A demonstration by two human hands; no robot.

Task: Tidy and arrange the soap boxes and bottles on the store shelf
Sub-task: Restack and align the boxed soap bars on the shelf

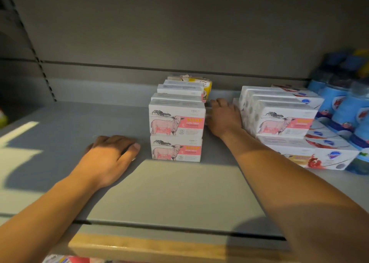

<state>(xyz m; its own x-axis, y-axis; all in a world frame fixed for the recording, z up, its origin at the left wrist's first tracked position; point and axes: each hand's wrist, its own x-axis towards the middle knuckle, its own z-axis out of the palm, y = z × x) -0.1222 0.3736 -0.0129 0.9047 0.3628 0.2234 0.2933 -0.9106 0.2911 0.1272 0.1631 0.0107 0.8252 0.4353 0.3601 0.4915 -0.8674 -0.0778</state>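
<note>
A two-high stack of white and pink sheep soap boxes (176,129) runs back in a row at the middle of the grey shelf (79,122), ending at a yellow box (205,85). To the right stands a second group of sheep soap boxes (279,118) on other white boxes. My left hand (111,156) rests on the shelf, fingers curled, just left of the lower front box and holding nothing. My right hand (224,116) lies palm down in the gap between the two groups, fingers spread, beside the right group's side.
Blue bottles (339,104) crowd the far right of the shelf, behind white boxes with red print (331,154). The shelf's back wall (179,32) is grey. A wooden price rail (159,246) runs along the front edge. A green item (3,118) shows at the far left.
</note>
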